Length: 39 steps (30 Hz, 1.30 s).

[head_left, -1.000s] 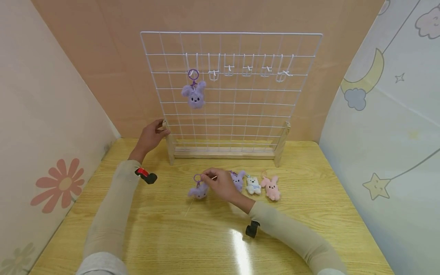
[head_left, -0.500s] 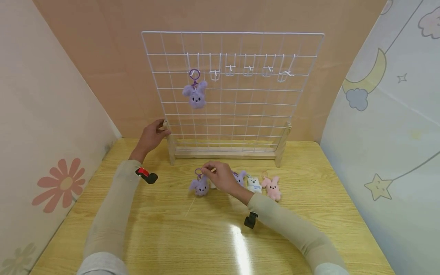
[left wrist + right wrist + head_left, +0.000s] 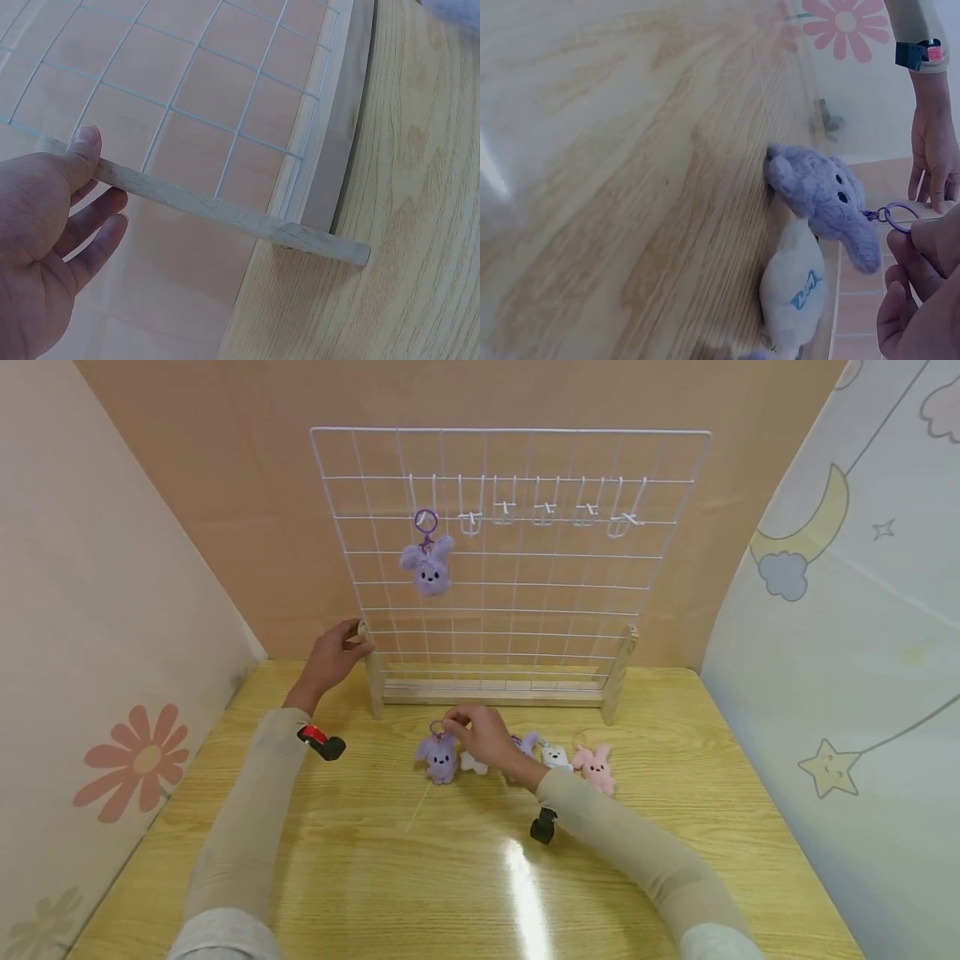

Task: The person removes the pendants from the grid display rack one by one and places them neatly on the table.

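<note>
My right hand [image 3: 487, 739] pinches the purple ring [image 3: 902, 226] of a fluffy purple bunny keychain [image 3: 440, 762]. The bunny hangs upright from the ring, low over the table; whether its feet touch the wood is unclear. Beside it lies a white plush keychain [image 3: 791, 292] with a blue mark, partly covered by my right hand in the head view. My left hand [image 3: 330, 658] grips the top of the left wooden post [image 3: 210, 206] of a white wire grid rack [image 3: 510, 557], its thumb over the post. Another purple bunny keychain [image 3: 431, 575] hangs from the leftmost hook.
Several bare white hooks [image 3: 545, 510] line the grid to the right of the hung bunny. Behind my right wrist lie a purple plush [image 3: 528, 744], a white bear keychain [image 3: 556, 757] and a pink bunny keychain [image 3: 596, 769]. The wooden table [image 3: 360, 868] spreads out in front.
My right hand has raised the purple bunny keychain by its ring, moving slightly away from me, and the bunny has gone from lying tilted to upright. My left hand stays on the post.
</note>
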Tool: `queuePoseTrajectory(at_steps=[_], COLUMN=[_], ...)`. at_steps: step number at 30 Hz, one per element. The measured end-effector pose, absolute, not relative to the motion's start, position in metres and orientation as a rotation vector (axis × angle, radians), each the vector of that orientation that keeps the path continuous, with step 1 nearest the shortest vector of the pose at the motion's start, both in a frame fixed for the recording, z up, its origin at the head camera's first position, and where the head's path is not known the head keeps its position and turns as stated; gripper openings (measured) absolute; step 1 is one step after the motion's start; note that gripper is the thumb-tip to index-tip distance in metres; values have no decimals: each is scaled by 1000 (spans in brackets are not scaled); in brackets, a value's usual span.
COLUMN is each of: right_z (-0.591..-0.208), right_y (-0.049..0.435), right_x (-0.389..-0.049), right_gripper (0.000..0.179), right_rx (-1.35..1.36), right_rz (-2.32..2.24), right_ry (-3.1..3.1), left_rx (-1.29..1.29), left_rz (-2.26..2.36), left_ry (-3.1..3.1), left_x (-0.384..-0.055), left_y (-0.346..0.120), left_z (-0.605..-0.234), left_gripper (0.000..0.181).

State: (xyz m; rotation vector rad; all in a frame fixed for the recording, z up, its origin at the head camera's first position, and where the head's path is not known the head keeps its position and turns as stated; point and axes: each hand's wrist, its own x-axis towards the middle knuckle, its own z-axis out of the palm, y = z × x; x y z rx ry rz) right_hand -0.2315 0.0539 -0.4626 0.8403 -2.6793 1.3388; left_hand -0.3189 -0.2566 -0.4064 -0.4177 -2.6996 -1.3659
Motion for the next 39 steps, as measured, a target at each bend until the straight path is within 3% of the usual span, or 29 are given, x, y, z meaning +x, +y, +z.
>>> queuePoseTrajectory(at_steps=[39], right_z=[-483], right_y=[58], right_x=[-270], right_gripper=[12], right_rx=[731], right_rz=[1205], right_ry=[-2882], left_rx=[-414], left_rz=[-1371], left_ry=[-2695], left_x=[-321], left_y=[-257], left_z=[-409], left_gripper=[63])
